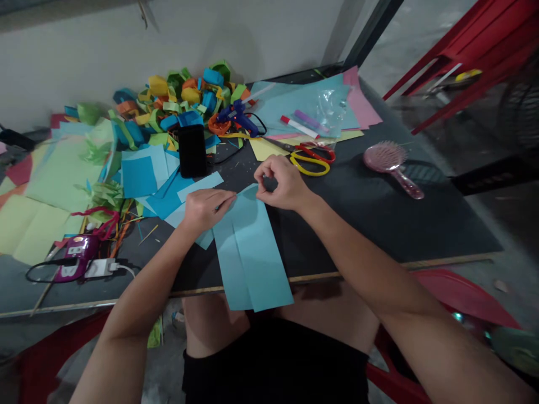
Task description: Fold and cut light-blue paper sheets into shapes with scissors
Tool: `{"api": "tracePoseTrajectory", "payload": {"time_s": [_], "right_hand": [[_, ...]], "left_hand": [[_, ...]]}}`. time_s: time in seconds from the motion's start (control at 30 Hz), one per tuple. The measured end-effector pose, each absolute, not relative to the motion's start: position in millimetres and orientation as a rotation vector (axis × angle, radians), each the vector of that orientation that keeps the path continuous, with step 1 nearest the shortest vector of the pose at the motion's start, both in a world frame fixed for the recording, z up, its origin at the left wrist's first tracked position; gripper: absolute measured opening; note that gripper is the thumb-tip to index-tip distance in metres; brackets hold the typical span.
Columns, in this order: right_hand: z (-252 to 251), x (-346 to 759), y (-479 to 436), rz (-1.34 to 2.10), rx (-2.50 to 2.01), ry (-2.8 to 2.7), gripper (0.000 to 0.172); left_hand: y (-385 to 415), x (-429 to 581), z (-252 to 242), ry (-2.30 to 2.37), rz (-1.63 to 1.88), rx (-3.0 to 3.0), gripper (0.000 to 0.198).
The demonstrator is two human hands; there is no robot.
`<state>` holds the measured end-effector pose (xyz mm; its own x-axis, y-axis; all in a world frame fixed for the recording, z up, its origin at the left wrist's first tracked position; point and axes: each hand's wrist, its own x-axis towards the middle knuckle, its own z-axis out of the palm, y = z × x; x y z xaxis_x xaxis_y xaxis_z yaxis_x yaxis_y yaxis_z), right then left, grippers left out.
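Note:
A light blue sheet of paper (252, 252) with a lengthwise crease runs down over the table's front edge, towards my lap. At its upper left corner is my left hand (206, 209), fingers pressed together on the paper. My right hand (281, 182) pinches the upper right corner between thumb and index finger. Just beyond the right hand lie scissors with yellow handles (311, 166) and another pair with red handles (326, 152). Narrow pale blue paper strips (200, 186) and a black phone (192, 151) are close to the left hand.
Folded paper pieces (181, 95) in several colours are heaped by the wall, with a blue glue gun (239, 116) beside them. Markers (300, 127) rest on paper sheets. A pink hairbrush (389, 160) lies at right; a purple power socket (79, 255) sits at left.

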<state>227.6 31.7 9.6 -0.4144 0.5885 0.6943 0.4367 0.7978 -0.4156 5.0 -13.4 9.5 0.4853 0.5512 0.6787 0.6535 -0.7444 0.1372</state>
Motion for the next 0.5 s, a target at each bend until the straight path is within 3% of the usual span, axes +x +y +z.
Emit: {"api": "tracePoseTrajectory", "payload": {"time_s": [0.5], "right_hand": [[1, 197, 19, 0.091, -0.628, -2.175, 0.026]], "left_hand": [[-8, 7, -5, -0.906, -1.01, -2.504, 0.016]]}}
